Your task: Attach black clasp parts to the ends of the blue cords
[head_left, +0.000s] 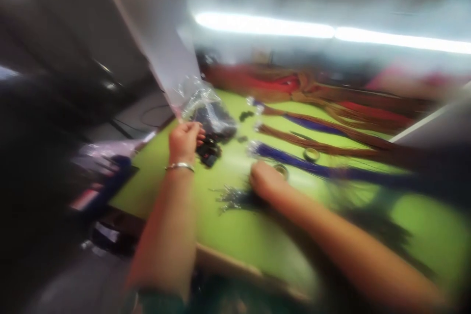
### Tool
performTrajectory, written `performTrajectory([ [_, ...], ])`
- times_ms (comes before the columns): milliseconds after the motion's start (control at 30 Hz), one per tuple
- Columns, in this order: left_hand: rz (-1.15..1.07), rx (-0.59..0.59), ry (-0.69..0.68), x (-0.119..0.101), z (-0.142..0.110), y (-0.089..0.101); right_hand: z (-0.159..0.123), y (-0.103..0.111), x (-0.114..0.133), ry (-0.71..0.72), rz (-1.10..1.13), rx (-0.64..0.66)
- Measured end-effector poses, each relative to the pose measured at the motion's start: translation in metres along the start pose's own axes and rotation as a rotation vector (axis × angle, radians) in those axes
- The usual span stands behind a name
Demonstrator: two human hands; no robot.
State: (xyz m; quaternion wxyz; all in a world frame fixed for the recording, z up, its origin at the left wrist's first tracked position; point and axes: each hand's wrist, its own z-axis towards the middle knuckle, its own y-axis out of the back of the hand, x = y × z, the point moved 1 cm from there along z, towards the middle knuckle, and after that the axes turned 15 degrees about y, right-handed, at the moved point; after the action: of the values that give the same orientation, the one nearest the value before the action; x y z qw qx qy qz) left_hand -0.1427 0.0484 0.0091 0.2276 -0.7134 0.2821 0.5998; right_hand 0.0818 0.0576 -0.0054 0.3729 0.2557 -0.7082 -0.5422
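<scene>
My left hand [186, 142], with a bracelet [180, 166] at the wrist, is beside a pile of small black plastic connectors [209, 153]. Its fingers are curled together, and what they hold, if anything, is too blurred to name. Just behind it lies a clear plastic bag [213, 115] full of dark pieces. Over the table, my right hand [265, 179] is closed, its fingertips turned away from view. A bundle of dark wires with metal terminals [233, 197] lies beside and partly under that hand. Whether the fingers grip a wire cannot be made out.
Blue wires [294, 161] and brown wires [309, 140] with white ends stretch across the green table [228, 230]. Rolls of tape [311, 154] sit among them. Red and brown wire bundles [272, 81] line the back. A grey panel [158, 34] rises at left.
</scene>
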Motion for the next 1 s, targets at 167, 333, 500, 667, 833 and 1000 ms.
performTrajectory([
  [167, 0.697, 0.017, -0.204, 0.021, -0.004, -0.018, 0.004, -0.013, -0.007, 0.013, 0.009, -0.003],
  [333, 0.800, -0.072, -0.273, 0.032, -0.017, -0.035, -0.013, 0.010, -0.014, -0.042, 0.251, -0.210],
  [500, 0.838, -0.020, -0.281, 0.034, -0.030, -0.046, -0.045, 0.029, -0.031, -0.179, 0.916, -0.295],
  [667, 1.039, 0.050, -0.306, 0.031, -0.039, -0.049, -0.063, 0.027, -0.043, -0.270, 1.264, -0.462],
  [833, 1.030, 0.043, -0.397, 0.020, -0.038, -0.043, -0.068, 0.033, -0.040, -0.248, 1.173, -0.541],
  [1000, 0.303, 0.497, -0.042, 0.022, -0.057, -0.053, -0.067, 0.031, -0.041, -0.211, 1.072, -0.614],
])
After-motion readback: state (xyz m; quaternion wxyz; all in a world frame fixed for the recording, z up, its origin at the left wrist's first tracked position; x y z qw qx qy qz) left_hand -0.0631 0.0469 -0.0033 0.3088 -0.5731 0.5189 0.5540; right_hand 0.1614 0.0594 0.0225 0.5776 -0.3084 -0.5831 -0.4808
